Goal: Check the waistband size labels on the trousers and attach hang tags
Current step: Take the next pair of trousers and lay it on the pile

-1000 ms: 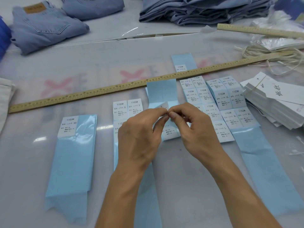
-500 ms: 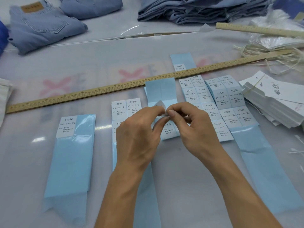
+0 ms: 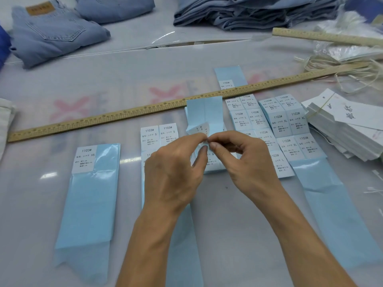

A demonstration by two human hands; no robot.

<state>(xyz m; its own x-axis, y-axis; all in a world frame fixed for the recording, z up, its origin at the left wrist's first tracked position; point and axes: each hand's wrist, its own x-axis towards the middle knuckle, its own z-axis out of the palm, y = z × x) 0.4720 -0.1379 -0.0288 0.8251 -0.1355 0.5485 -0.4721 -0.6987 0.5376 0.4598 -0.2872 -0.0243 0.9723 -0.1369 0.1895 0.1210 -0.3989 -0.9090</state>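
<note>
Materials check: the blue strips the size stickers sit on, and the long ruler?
Blue strips: likely glossy coated release paper; they show sheen and fold creases, and a sticker pinched by the left hand and right hand curls off. Ruler: looks like pale wood or bamboo, matte tan with printed marks.

Between the two hands a white sticker (image 3: 200, 129) has come further off its blue backing strip (image 3: 207, 112): a second ago only a small corner stood up above the fingertips, and now a larger curled flap with printed text shows above them. The left hand (image 3: 176, 168) and the right hand (image 3: 242, 158) still pinch it where thumbs and forefingers meet, but the right thumb has slid closer against the left forefinger, tightening the grip. Both hands have drifted slightly toward the far edge of the surface (image 3: 238, 204), nearer the ruler (image 3: 128, 114)
</note>
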